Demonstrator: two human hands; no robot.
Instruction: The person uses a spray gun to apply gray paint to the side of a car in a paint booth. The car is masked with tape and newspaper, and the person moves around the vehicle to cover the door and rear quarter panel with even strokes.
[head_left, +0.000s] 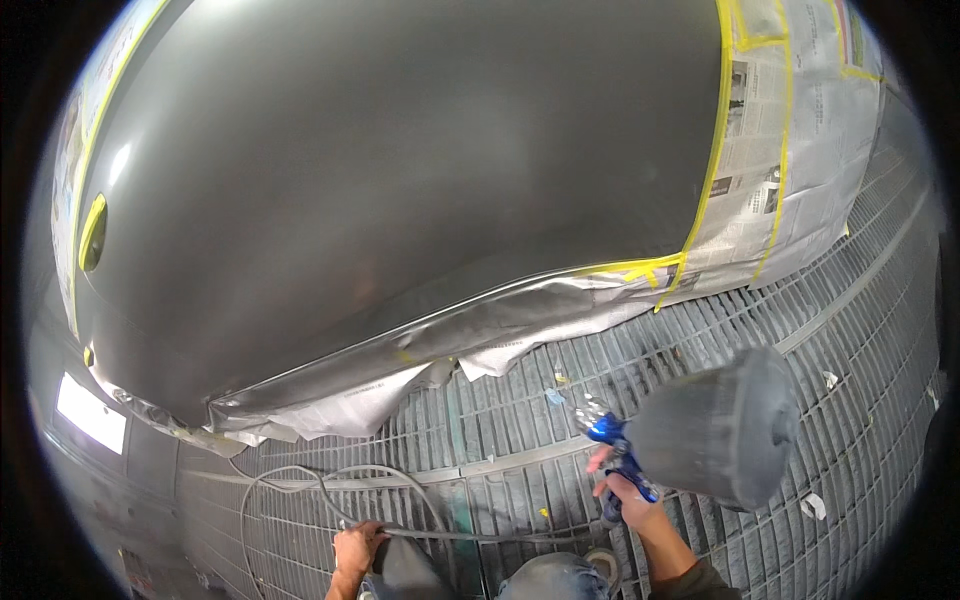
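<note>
My right hand is wrapped round the handle of a blue and silver spray gun. The gun has a large grey cup and its nozzle end points toward the panel. A grey air hose runs left from below the gun to my left hand, whose fingers are curled round it near my knee. Beyond both hands stands a glossy dark grey car body panel, its lower edge curving above the floor. The gun is apart from the panel.
Newspaper masking with yellow tape borders the panel on the right; crumpled masking paper hangs along its bottom. The hose lies in loops on the slatted metal grating. Paper scraps lie there too. A bright light shows far left.
</note>
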